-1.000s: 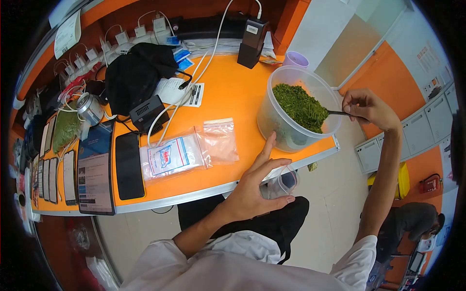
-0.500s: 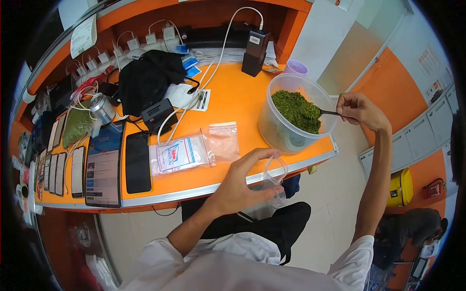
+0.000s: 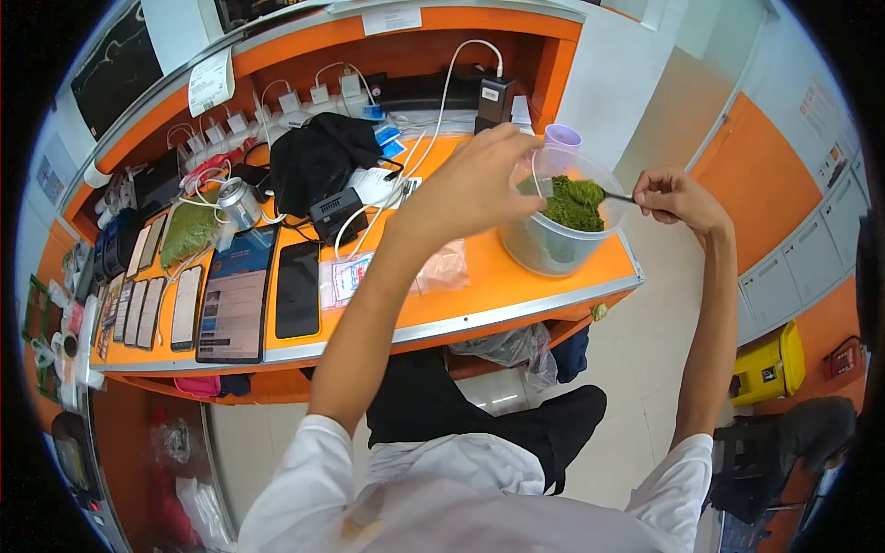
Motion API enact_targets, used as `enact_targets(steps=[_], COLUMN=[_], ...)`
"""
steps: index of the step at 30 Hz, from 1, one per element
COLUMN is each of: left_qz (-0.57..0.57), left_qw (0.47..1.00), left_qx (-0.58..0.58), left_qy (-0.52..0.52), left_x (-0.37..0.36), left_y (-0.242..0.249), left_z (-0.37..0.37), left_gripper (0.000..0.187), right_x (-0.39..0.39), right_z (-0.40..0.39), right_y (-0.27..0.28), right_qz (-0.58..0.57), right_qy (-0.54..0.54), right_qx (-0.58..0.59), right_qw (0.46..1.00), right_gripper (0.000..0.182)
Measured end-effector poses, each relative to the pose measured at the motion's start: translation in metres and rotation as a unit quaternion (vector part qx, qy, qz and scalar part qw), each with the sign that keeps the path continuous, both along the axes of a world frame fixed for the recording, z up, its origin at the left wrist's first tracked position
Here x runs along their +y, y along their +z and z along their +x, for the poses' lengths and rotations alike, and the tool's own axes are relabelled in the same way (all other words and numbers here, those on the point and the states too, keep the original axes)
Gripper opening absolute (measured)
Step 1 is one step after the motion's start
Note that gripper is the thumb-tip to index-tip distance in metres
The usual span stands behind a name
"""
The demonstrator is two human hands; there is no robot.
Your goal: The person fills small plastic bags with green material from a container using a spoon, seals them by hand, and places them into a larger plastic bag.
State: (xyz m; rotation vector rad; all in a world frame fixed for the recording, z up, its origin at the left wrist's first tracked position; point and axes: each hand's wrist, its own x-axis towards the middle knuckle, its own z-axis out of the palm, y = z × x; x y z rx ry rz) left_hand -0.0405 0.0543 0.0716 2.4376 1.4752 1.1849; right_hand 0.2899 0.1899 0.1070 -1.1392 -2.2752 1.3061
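On the table's right end stands a clear plastic tub point(image 3: 546, 255) holding green shredded leaf point(image 3: 570, 219). My right hand point(image 3: 680, 200) pinches the handle of a black spoon point(image 3: 619, 197), whose bowl carries a heap of the green shreds inside the tub. My left hand point(image 3: 475, 180) is raised over the tub's left rim. Between its fingers is a small clear plastic bag point(image 3: 537, 175), its mouth spread, partly hidden by the hand and hard to tell from the tub wall. Below that forearm lie a pack of clear zip bags point(image 3: 347, 276) and a loose zip bag point(image 3: 444, 267).
Phones, including a black one point(image 3: 298, 290), and a tablet point(image 3: 236, 300) line the table's front left. Behind them are a can point(image 3: 240, 205), a bag of green stuff point(image 3: 190, 230), a black cloth point(image 3: 318, 157) and cables. A purple cup point(image 3: 562, 137) stands behind the tub.
My left hand has risen from beside the table edge to the tub's rim, bringing the clear bag. The spoon now lifts a heap of green shreds. The view has shifted slightly.
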Motion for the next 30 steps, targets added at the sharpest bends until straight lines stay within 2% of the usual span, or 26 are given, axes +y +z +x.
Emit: enact_targets(steps=[7, 10, 12, 19, 22, 24, 25, 27, 28, 30], left_qz=[-0.075, -0.085, -0.023, -0.016, -0.022, -0.055, -0.054, -0.029, -0.029, -0.006], left_qw=[0.989, 0.988, 0.996, 0.996, 0.996, 0.994, 0.994, 0.999, 0.999, 0.996], left_qx=[0.126, 0.122, 0.070, 0.019, 0.011, 0.026, 0.026, 0.024, 0.025, 0.060], left_qy=[-0.003, 0.029, 0.052, 0.082, 0.091, 0.094, 0.093, 0.009, 0.007, -0.066], left_x=[0.046, 0.061, 0.063, 0.063, 0.063, 0.062, 0.062, 0.063, 0.065, 0.072], left_y=[0.023, 0.018, 0.011, 0.003, 0.004, 0.007, 0.008, 0.008, 0.009, 0.009], left_z=[0.008, 0.017, 0.027, 0.043, 0.043, 0.041, 0.039, 0.034, 0.033, 0.030], left_gripper=[0.068, 0.070, 0.056, 0.053, 0.056, 0.069, 0.069, 0.068, 0.068, 0.055], right_x=[-0.017, -0.028, -0.031, -0.036, -0.039, -0.040, -0.042, -0.045, -0.044, -0.039], right_z=[0.000, -0.013, -0.021, -0.035, -0.036, -0.036, -0.036, -0.037, -0.036, -0.036], right_y=[0.018, 0.020, 0.019, 0.016, 0.016, 0.019, 0.021, 0.028, 0.031, 0.037], right_qz=[0.058, 0.070, 0.068, 0.062, 0.072, 0.073, 0.073, 0.092, 0.092, 0.121], right_qy=[-0.106, -0.147, -0.147, -0.152, -0.146, -0.125, -0.125, -0.118, -0.120, -0.079], right_qx=[0.067, 0.095, 0.100, 0.089, 0.082, 0.070, 0.070, 0.030, 0.030, -0.036], right_qw=[0.990, 0.982, 0.982, 0.982, 0.983, 0.987, 0.987, 0.988, 0.988, 0.989], right_gripper=[0.011, 0.010, 0.011, 0.011, 0.011, 0.011, 0.011, 0.010, 0.010, 0.008])
